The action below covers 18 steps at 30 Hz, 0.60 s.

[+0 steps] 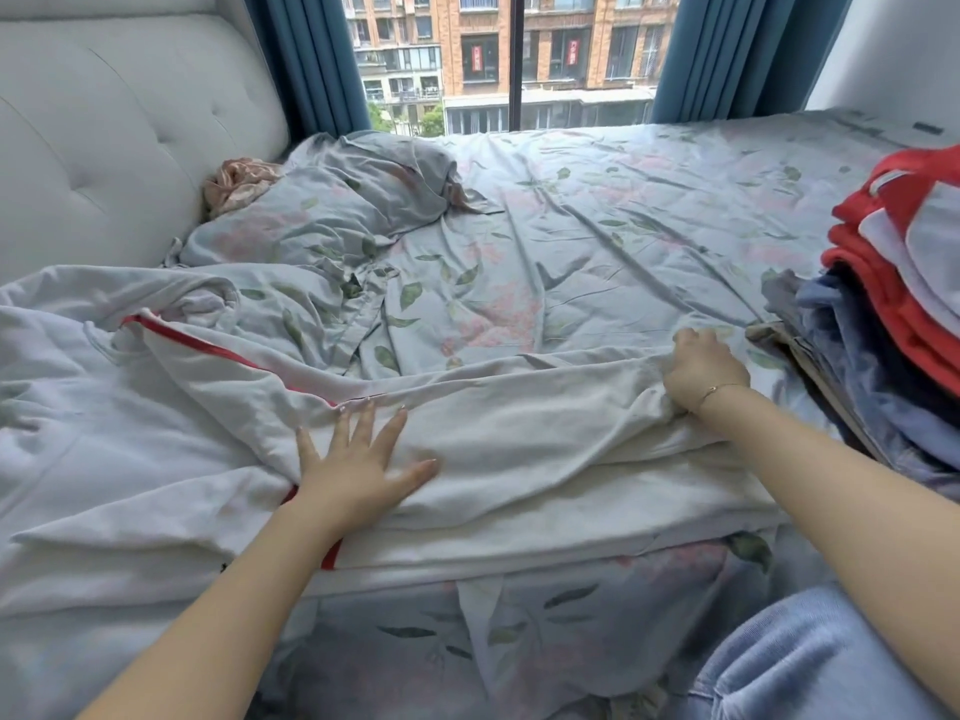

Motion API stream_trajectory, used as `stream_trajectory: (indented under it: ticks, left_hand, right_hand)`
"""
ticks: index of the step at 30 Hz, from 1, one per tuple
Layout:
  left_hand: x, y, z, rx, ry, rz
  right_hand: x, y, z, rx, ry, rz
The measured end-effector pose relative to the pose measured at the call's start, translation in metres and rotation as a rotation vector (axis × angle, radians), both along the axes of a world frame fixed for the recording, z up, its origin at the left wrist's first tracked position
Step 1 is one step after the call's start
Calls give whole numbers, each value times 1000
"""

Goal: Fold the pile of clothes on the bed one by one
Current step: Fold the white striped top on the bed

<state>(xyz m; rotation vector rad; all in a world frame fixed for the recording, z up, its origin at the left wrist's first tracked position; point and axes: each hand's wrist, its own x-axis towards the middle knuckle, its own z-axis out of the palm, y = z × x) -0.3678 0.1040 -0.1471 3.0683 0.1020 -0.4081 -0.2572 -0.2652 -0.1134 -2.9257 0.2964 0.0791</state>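
- A white fabric garment with a red stripe (519,439) is seen spread across the near edge of the bed, over the pale blue floral bedsheet (597,241).
- The left hand (358,459) is laid flat on the garment's left part, fingers straight and spread, pressing the cloth down; nothing is gripped by it.
- The right hand (704,368) is seen at the garment's far right edge, fingers curled into bunched cloth, so the white fabric is grasped there.
- A thin bracelet (719,391) is worn on the right wrist.
- More white cloth is seen bunched to the left, where the red stripe runs diagonally.
- A stack of clothes in red, white and blue fabrics (893,304) is set on the bed's right side, just beside the right hand.
- A rumpled pillow in matching floral cover (332,210) is seen near the padded white headboard (104,137).
- Blue curtains (311,59) frame a window.
- A knee in light blue denim (810,662) is seen at lower right.
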Motion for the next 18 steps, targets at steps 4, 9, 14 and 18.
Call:
stream_trajectory:
  ticks: [4,9,14,18]
  left_hand:
    - [5,-6,8,23,12,48]
    - [36,32,24,289,-288,9]
    - [33,114,25,356,-275,234]
    - [24,136,43,260,-269,401]
  right_hand:
    - [-8,40,13,12,-141,432]
    - [-28,74,-28,-97,170,681]
    - [-31,71,-44,-119,156,598]
    - [-32,78,-43,-123,150,550]
